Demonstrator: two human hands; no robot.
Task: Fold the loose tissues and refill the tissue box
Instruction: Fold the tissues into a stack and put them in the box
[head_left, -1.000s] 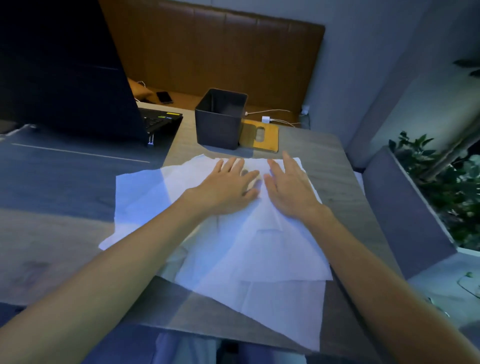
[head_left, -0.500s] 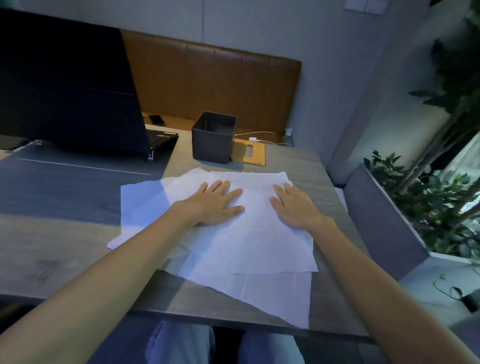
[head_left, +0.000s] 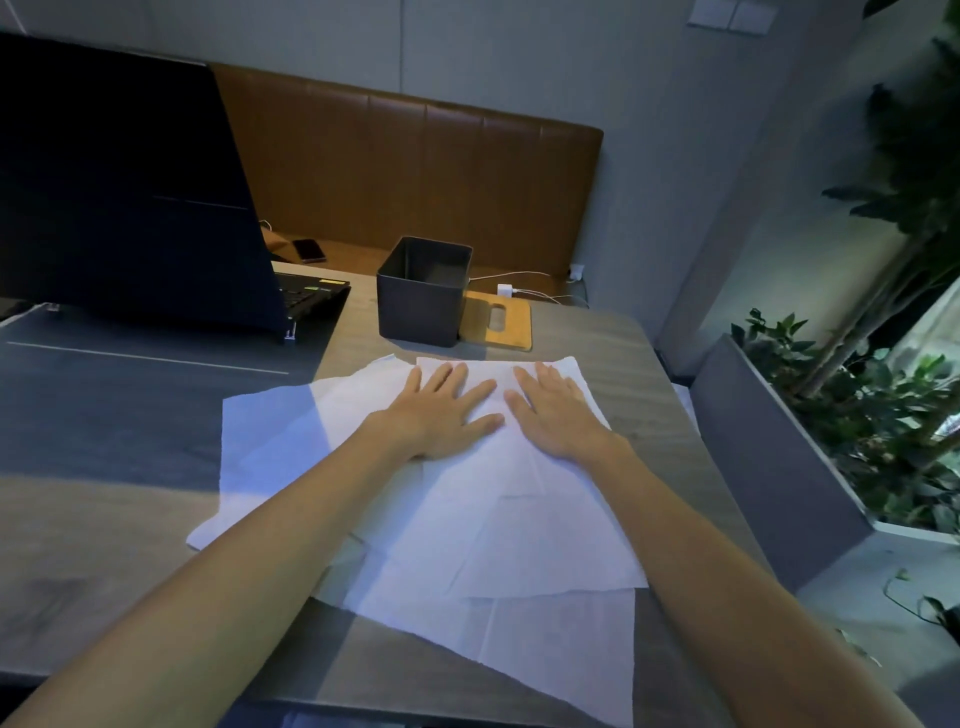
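- Both palms are down in the centre of the frame: left hand (head_left: 441, 410) and right hand (head_left: 556, 415) lie side by side on the top tissue (head_left: 509, 519), fingers straight and spread, gripping nothing, just pressing.
- Why flat? It reads as smoothing: thin paper pinned and spread so a fold will run clean.
- The loose tissues (head_left: 270, 452) sit in an overlapping pile on the table (head_left: 93, 545), from mid-frame down to the bottom. One sheet fans out left, and another pokes out lower right, its corner seeming to hang past the table's near edge.
- The top tissue's far edge runs across the frame just short of the tissue box (head_left: 421, 306). Its long axis, as best I can judge, runs bottom-to-top, pointing at the box.
- The box stands upright above the hands, open-topped and looking empty. Its wooden lid (head_left: 501, 322) lies flat just to the right, set aside, I'd say, so the refill drops straight in.
- The laptop (head_left: 130, 182) is in the upper left, well apart from the pile.
- No fold made yet, by the look of it.
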